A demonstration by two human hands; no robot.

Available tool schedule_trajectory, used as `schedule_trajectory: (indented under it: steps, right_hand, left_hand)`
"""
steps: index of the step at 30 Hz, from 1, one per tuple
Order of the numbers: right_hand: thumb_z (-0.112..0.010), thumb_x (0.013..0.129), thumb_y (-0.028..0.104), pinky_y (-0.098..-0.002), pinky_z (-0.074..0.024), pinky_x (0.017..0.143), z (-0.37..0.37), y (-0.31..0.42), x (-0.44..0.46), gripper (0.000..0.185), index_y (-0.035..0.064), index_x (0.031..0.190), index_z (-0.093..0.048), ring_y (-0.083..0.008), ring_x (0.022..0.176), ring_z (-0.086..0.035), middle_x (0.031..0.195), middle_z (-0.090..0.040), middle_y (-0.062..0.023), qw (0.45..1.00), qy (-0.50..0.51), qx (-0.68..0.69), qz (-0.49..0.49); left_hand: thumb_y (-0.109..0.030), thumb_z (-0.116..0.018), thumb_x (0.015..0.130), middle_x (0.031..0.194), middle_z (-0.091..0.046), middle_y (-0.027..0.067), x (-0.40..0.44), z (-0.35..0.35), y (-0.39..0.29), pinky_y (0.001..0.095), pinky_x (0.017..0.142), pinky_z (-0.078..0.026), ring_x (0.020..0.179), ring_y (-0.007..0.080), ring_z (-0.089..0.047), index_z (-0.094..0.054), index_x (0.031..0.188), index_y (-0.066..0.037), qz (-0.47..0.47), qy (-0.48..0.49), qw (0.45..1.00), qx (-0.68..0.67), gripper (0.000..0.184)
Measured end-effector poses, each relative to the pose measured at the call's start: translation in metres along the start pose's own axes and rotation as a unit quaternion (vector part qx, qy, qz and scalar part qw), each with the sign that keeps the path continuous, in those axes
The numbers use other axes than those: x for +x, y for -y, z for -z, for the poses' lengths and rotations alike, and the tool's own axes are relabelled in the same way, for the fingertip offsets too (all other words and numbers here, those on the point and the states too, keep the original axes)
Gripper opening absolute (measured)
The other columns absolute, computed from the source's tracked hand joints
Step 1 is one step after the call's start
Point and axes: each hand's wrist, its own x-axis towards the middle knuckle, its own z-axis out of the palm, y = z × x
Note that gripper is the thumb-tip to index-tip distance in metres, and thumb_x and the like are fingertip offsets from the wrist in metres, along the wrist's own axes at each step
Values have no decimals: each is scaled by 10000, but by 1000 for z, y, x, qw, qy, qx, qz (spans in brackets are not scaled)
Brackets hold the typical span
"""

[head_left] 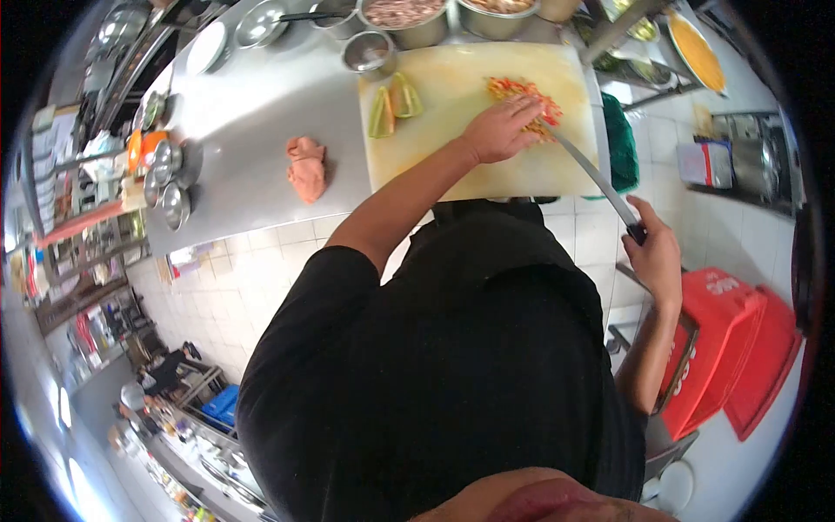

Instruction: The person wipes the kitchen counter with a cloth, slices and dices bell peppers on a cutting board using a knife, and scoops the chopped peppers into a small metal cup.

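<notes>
My right hand [654,252] is closed around the black handle of a long knife [600,181], off the right edge of the white cutting board [435,170]. The blade slants up and left to a heap of finely chopped red and yellow pieces [513,86], perhaps chili. Over that heap lies my left hand [504,130], palm down with fingers stretched out, near the blade's front end. Whether its fingers press on the blade I cannot tell. Two green wedges with pale insides [381,113] rest at the board's upper left.
A crumpled salmon-coloured cloth [306,170] lies on the steel table [252,130]. Along the back stand a small metal bowl [369,54], large filled pots [405,17] and a white plate [206,48]. At right are a green basket [619,143] and a red crate [718,339].
</notes>
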Motion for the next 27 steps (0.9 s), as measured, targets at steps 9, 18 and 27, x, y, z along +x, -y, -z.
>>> schedule_trajectory:
  steps: [9,18,27]
  right_hand:
    - [-714,852,7,-364,-532,756,-44,-22,27,461,63,1307,-665,-273,783,-672,947,-713,-204,994,-29,104,25]
    - [-660,898,41,-348,-558,840,-121,-98,135,427,22,1325,-657,-223,922,-723,1073,-746,-204,992,-68,109,17]
    - [-668,908,25,-336,-557,854,-129,-72,112,433,30,1341,-650,-200,899,-707,1036,-750,-179,988,-3,147,39]
  left_hand:
    - [-169,-715,902,1121,-709,192,-33,79,59,465,945,-538,1065,387,-668,-681,1223,-46,264,-254,930,41,345]
    - [-265,-808,839,849,-711,143,-85,169,152,360,754,-561,794,252,-696,-693,1072,43,426,-416,800,73,403]
    - [-185,-801,783,812,-723,139,-101,157,206,367,700,-556,730,235,-686,-697,963,51,479,-381,791,-19,314]
